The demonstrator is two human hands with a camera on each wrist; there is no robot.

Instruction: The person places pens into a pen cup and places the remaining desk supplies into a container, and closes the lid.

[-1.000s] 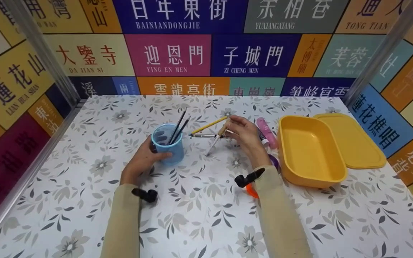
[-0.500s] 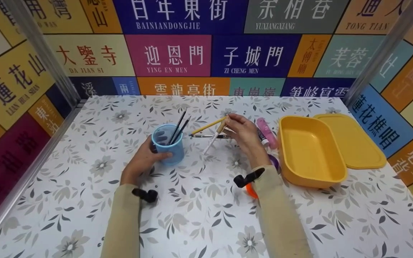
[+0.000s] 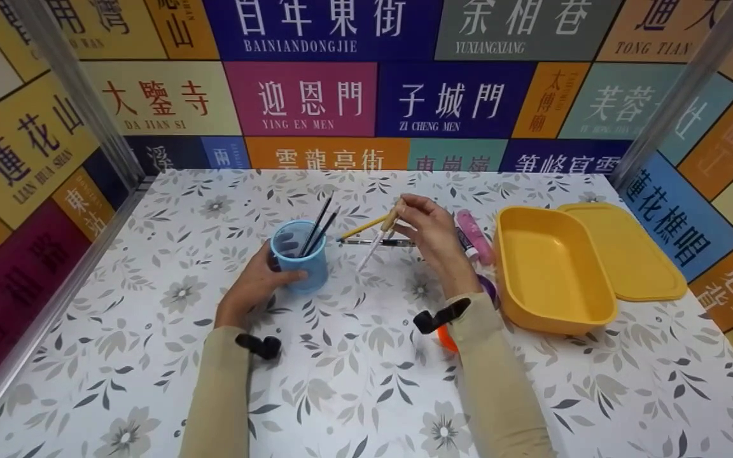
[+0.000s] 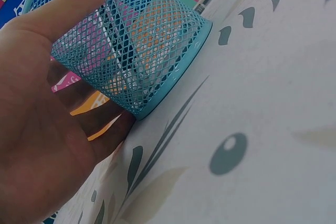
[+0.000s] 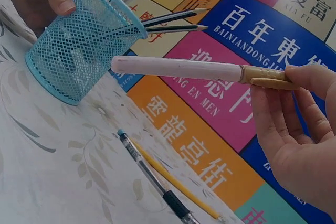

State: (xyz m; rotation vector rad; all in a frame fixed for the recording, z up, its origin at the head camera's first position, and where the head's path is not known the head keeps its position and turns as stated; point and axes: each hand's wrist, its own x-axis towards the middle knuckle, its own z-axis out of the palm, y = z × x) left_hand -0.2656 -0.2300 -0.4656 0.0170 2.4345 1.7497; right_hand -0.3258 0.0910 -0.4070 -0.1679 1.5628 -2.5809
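In the head view my left hand (image 3: 252,280) grips a light-blue mesh pen cup (image 3: 309,275), its thumb across the near side. The left wrist view shows the fingers behind the mesh and the cup's base at the floral tabletop. Two dark pencils (image 3: 319,232) lean upright in it. My right hand (image 3: 433,232) pinches a white pen with a gold end (image 5: 178,68) between thumb and fingers, the white end slanting down towards the table, to the right of the cup. Behind it on the table lie a yellow pencil (image 5: 178,179) and a clear pen with a black grip (image 5: 152,177).
An uncovered yellow box (image 3: 557,321) stands on the right, its yellow lid (image 3: 643,261) lying behind it. Between hand and box lie a pink item (image 3: 473,235) and a white-capped tube (image 3: 470,250). Purple (image 3: 487,289) and orange (image 3: 446,337) items are partly hidden by the right forearm.
My right hand has risen slightly, drawing the white pen up and a little left. It now overlaps the yellow pencil's far end. The left hand and cup have stayed put.
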